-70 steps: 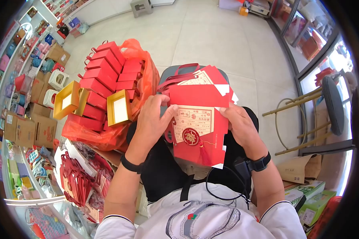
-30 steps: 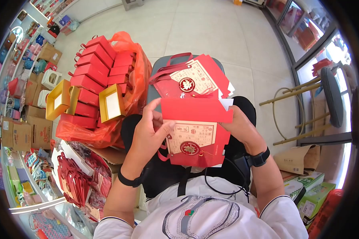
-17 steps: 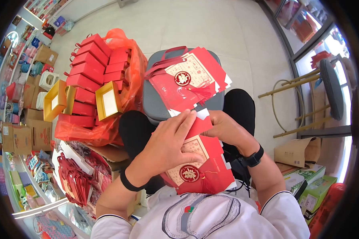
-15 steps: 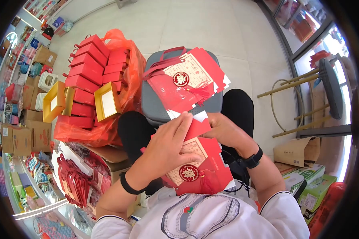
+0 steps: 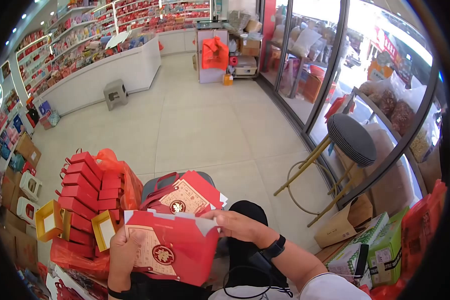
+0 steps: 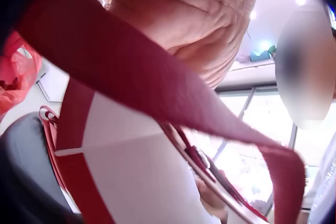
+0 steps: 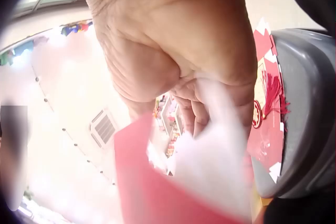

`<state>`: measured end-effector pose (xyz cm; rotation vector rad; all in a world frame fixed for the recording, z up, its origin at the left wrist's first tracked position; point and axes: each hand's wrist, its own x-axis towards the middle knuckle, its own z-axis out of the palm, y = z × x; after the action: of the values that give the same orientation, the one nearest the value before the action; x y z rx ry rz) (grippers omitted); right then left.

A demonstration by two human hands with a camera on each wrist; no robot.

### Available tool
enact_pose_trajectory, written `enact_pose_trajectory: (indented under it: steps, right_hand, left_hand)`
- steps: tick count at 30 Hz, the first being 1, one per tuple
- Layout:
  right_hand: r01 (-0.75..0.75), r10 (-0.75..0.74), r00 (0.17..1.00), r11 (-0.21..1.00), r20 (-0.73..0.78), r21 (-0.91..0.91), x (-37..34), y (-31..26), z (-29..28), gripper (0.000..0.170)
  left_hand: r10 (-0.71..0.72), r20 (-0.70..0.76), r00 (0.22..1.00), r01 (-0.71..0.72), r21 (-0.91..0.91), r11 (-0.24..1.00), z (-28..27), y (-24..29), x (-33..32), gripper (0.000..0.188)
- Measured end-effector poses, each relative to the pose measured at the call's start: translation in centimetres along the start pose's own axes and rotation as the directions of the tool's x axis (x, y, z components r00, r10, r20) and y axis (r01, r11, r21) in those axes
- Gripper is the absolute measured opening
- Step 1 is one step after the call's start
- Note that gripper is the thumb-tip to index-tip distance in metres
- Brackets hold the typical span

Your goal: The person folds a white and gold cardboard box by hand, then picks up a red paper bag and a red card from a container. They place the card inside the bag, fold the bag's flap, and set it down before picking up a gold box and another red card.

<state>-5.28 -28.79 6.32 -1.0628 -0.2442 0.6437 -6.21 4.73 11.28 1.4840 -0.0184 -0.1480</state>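
A red paper gift box with a cream printed panel, a round emblem and white-lined flaps is held over the lap, partly folded. My left hand grips its left side, thumb on the printed front. In the left wrist view, its white inside shows below a dark red ribbon handle. At the upper right corner, my right hand pinches a flap. That white flap is blurred in the right wrist view and runs up between thumb and fingers.
Flat red boxes lie stacked on a grey stool ahead. An orange plastic bag of red boxes stands left, with gold trays on it. Right are a striped-seat stool, a brown paper bag and cartons.
The head view has tilted up toward the shop. My left hand has shifted from lying across the box to its left side; the right now pinches the upper right corner, and the box has spread open.
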Motion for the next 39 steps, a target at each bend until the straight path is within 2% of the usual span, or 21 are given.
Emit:
enact_pose_trajectory:
  steps: [3, 4, 7, 8, 10, 11, 13, 15, 18, 21, 24, 30, 31, 32, 33, 34, 36, 37, 38, 39]
  right_hand:
    - [0.088, -0.092, 0.992, 0.995, -0.081, -0.055, 0.2, -0.1, 1.4, 0.09]
    - [0.057, -0.071, 0.995, 0.985, -0.077, -0.163, 0.4, -0.5, 1.6, 0.088]
    - [0.02, -0.111, 0.975, 0.905, -0.192, -0.425, 1.4, -1.8, 2.4, 0.079]
    - [-0.037, -0.086, 0.952, 0.919, -0.292, -0.391, 1.2, -2.4, 2.6, 0.065]
    - [0.044, -0.153, 0.933, 0.947, -0.325, -0.318, 1.7, -1.7, 1.9, 0.057]
    - [0.087, -0.184, 0.922, 0.956, -0.341, -0.281, 1.9, -1.4, 1.6, 0.053]
    - [0.076, -0.193, 0.915, 0.945, -0.355, -0.317, 1.8, -1.9, 2.3, 0.048]
    - [0.08, -0.209, 0.909, 0.937, -0.362, -0.34, 1.7, -1.7, 2.3, 0.048]
    - [0.143, -0.262, 0.932, 0.9, -0.249, -0.413, 1.9, -0.5, 2.0, 0.047]
    - [-0.148, 0.081, 0.974, 0.937, -0.214, -0.317, 1.4, -0.9, 1.7, 0.044]
    - [-0.083, -0.014, 0.949, 0.952, -0.315, -0.295, 1.2, -0.8, 2.3, 0.039]
    - [-0.014, -0.071, 0.952, 0.962, -0.297, -0.274, 1.1, 0.8, 1.5, 0.035]
    - [0.003, -0.1, 0.947, 0.953, -0.304, -0.302, 0.9, 0.3, 2.0, 0.036]
    - [0.061, -0.166, 0.936, 0.944, -0.309, -0.324, 0.9, 0.5, 2.2, 0.036]
    - [0.118, -0.235, 0.918, 0.931, -0.318, -0.347, 1.0, 0.6, 2.3, 0.037]
    - [0.174, -0.304, 0.894, 0.913, -0.33, -0.37, 0.9, 0.8, 2.4, 0.037]
    - [0.241, -0.464, 0.83, 0.799, -0.308, -0.551, 1.2, 1.5, 3.1, 0.036]
    - [0.267, -0.541, 0.792, 0.724, -0.284, -0.636, 1.5, 1.7, 3.5, 0.036]
    - [0.109, -0.533, 0.791, 0.605, -0.3, -0.789, 1.2, 1.0, 5.0, 0.039]
    - [0.18, -0.643, 0.748, 0.434, -0.164, -0.882, 1.8, 1.3, 5.5, 0.043]
  left_hand:
    - [0.108, -0.076, 0.991, -0.116, -0.116, 0.986, 0.4, -2.9, 1.9, 0.028]
    - [0.141, -0.101, 0.985, -0.155, -0.144, 0.977, 0.6, -3.7, 2.4, 0.028]
    - [0.157, -0.097, 0.983, -0.173, -0.18, 0.968, 0.9, -4.5, 3.2, 0.03]
    - [0.128, -0.066, 0.99, -0.14, -0.239, 0.961, 1.0, -4.3, 3.1, 0.032]
    - [0.077, 0.0, 0.997, -0.072, -0.352, 0.933, 1.4, -3.9, 2.8, 0.036]
    - [0.07, 0.034, 0.997, -0.056, -0.323, 0.945, 1.5, -4.0, 2.7, 0.037]
    - [0.055, 0.102, 0.993, -0.027, -0.261, 0.965, 1.5, -4.2, 2.4, 0.04]
    - [0.06, 0.043, 0.997, -0.046, -0.267, 0.963, 1.3, -4.8, 2.5, 0.04]
    - [0.082, -0.102, 0.991, -0.108, -0.287, 0.952, 1.1, -4.9, 3.0, 0.04]
    - [0.113, -0.092, 0.989, -0.138, -0.332, 0.933, 1.0, -5.2, 3.4, 0.04]
    - [0.037, -0.04, 0.999, -0.051, -0.435, 0.899, 1.5, -4.9, 2.7, 0.041]
    - [0.068, -0.107, 0.992, -0.09, -0.212, 0.973, 1.1, -6.1, 2.9, 0.036]
    - [0.039, -0.067, 0.997, -0.053, -0.236, 0.97, 1.0, -5.7, 3.1, 0.04]
    - [0.055, -0.09, 0.994, -0.056, -0.005, 0.998, -0.2, -6.5, 3.7, 0.05]
    - [0.073, -0.102, 0.992, -0.049, 0.225, 0.973, -1.2, -7.1, 4.4, 0.061]
    - [0.212, -0.128, 0.969, -0.153, 0.362, 0.92, -0.2, -5.9, 4.0, 0.069]
    - [0.477, -0.108, 0.872, -0.318, 0.616, 0.721, 3.4, -3.3, 2.4, 0.086]
    - [0.449, -0.007, 0.893, -0.366, 0.567, 0.738, 5.0, -1.7, 1.2, 0.1]
    - [0.484, 0.103, 0.869, -0.462, 0.516, 0.721, 6.2, -2.3, 0.7, 0.104]
    - [0.468, 0.145, 0.872, -0.483, 0.407, 0.775, 8.0, -2.1, 0.0, 0.106]
